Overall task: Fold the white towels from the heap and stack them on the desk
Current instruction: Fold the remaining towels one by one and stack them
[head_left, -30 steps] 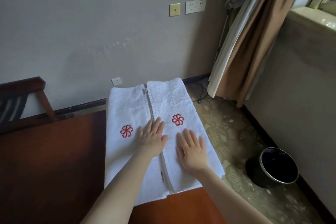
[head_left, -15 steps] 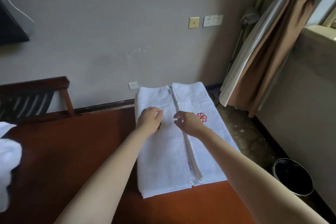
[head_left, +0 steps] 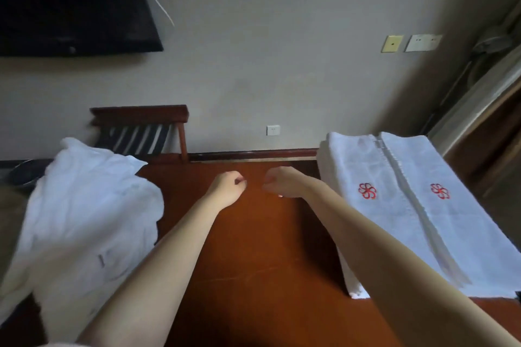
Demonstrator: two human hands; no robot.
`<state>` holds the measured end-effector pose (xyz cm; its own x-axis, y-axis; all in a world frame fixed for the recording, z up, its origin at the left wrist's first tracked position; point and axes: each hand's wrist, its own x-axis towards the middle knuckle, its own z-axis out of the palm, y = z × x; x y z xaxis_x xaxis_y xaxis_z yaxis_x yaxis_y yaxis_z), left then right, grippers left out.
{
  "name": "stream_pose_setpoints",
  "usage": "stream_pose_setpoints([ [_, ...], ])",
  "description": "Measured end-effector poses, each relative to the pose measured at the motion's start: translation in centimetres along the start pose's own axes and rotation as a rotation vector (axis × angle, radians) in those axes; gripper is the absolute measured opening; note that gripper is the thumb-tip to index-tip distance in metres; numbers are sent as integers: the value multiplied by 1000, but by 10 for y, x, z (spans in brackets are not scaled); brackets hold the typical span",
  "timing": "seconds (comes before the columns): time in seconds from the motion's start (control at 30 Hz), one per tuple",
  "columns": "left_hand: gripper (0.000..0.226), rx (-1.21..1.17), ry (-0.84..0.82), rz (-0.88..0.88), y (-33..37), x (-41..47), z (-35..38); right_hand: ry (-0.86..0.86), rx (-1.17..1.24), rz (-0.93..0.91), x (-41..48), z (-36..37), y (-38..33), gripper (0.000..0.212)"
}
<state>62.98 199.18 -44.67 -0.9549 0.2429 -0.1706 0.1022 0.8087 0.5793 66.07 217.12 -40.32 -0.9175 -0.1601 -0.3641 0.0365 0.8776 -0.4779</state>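
A stack of folded white towels (head_left: 400, 205) with red flower emblems lies on the right side of the red-brown desk (head_left: 253, 248). A loose heap of white towels (head_left: 84, 220) covers the desk's left end. My left hand (head_left: 228, 187) and my right hand (head_left: 282, 182) hover over the bare middle of the desk, close together. Both have curled fingers and hold nothing. Neither hand touches a towel.
A dark wooden chair (head_left: 141, 132) stands behind the desk against the wall. A black screen (head_left: 70, 3) hangs at the upper left. A curtain (head_left: 479, 110) hangs at the right. Wall sockets (head_left: 423, 42) sit above the stack.
My hands lifted off the folded stack and moved left over the bare desk. The view swung left, bringing the towel heap into sight.
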Motion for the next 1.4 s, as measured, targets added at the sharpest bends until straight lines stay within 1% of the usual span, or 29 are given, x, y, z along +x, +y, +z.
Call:
stream_pose_setpoints([
  [0.1, 25, 5, 59, -84, -65, -17, -33, -38, -36, -55, 23, 26, -60, 36],
  [0.27, 20, 1, 256, -222, -149, -38, -93, -90, -41, -146, 58, 62, -135, 32],
  [0.37, 18, 94, 402, -289, -190, -48, -127, -133, -90, -194, 77, 81, -172, 33],
  [0.43, 19, 179, 458, -346, -214, -50, -147, -144, -125, -217, 89, 93, -192, 33],
  [0.5, 27, 264, 452, -408, -232, -49, -163, -157, -165, -239, 99, 102, -207, 34],
  [0.6, 39, 292, 434, -512, -246, -43, -171, -165, -197, -269, 113, 113, -219, 34],
  [0.67, 45, 306, 438, -553, -247, -39, -169, -165, -189, -255, 122, 118, -223, 34],
  [0.73, 45, 304, 459, -573, -249, -35, -167, -167, -175, -239, 129, 122, -224, 32],
  [0.8, 43, 325, 441, -581, -254, -34, -168, -157, -158, -239, 134, 125, -224, 30],
  [0.87, 40, 350, 438, -550, -256, -35, -167, -144, -115, -237, 137, 126, -224, 28],
  [0.97, 32, 298, 468, -416, -245, -36, -161, -131, 48, -202, 138, 126, -225, 21],
  [1.03, 27, 150, 454, -295, -229, -39, -156, -122, 285, -161, 133, 124, -226, 20],
  [1.1, 20, -2, 413, -155, -209, -44, -150, -144, 580, -81, 127, 119, -229, 32],
  [1.17, 10, -109, 355, -44, -187, -51, -143, -251, 917, 20, 125, 114, -229, 46],
  [1.2, 5, -147, 318, 17, -177, -54, -140, -308, 1064, 71, 124, 111, -229, 49],
  [1.23, 17, -159, 289, 65, -167, -57, -136, -344, 1174, 112, 122, 108, -228, 47],
  [1.27, 28, -161, 263, 107, -160, -60, -133, -346, 1227, 136, 120, 106, -227, 42],
  [1.33, 36, -163, 204, 137, -150, -62, -130, -256, 1252, 172, 117, 101, -225, 31],
  [1.4, 27, -199, 130, 155, -148, -63, -129, -127, 1343, 226, 115, 98, -217, 35],
])
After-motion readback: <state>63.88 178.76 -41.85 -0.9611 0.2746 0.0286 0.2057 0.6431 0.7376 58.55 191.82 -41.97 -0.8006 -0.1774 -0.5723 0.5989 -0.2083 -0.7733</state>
